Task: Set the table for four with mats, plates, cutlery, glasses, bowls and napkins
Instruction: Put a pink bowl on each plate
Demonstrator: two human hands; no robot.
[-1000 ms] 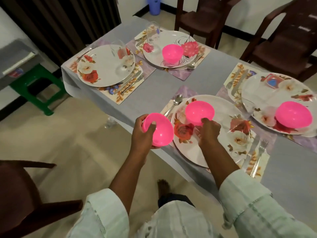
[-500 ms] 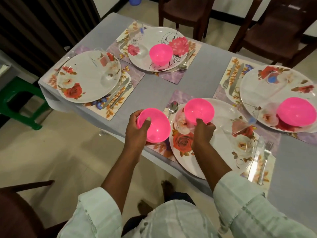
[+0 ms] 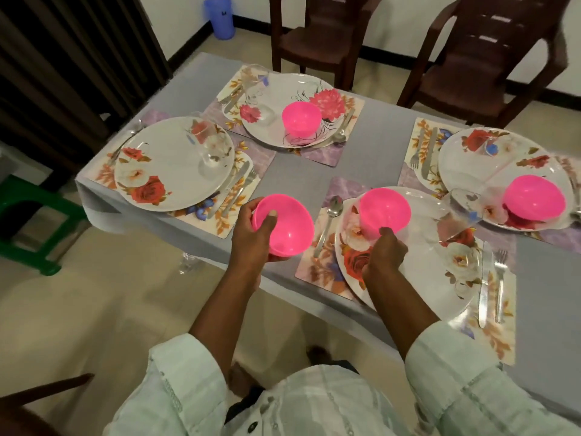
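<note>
Left hand point(image 3: 251, 237) grips 1 glossy pink bowl point(image 3: 287, 226) — right hand point(image 3: 385, 254) pinches another bowl point(image 3: 385, 210).

4 plates point(image 3: 169, 165), 4 pink bowls point(image 3: 301, 118), 4 mats point(image 3: 317, 152), 4 glasses point(image 3: 212, 146) (clear, hard to spot), 2 chairs point(image 3: 317, 36).

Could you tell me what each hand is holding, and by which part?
The left hand holds a pink bowl by its rim, thumb inside. The right hand grips the near rim of the bowl on the plate.
</note>
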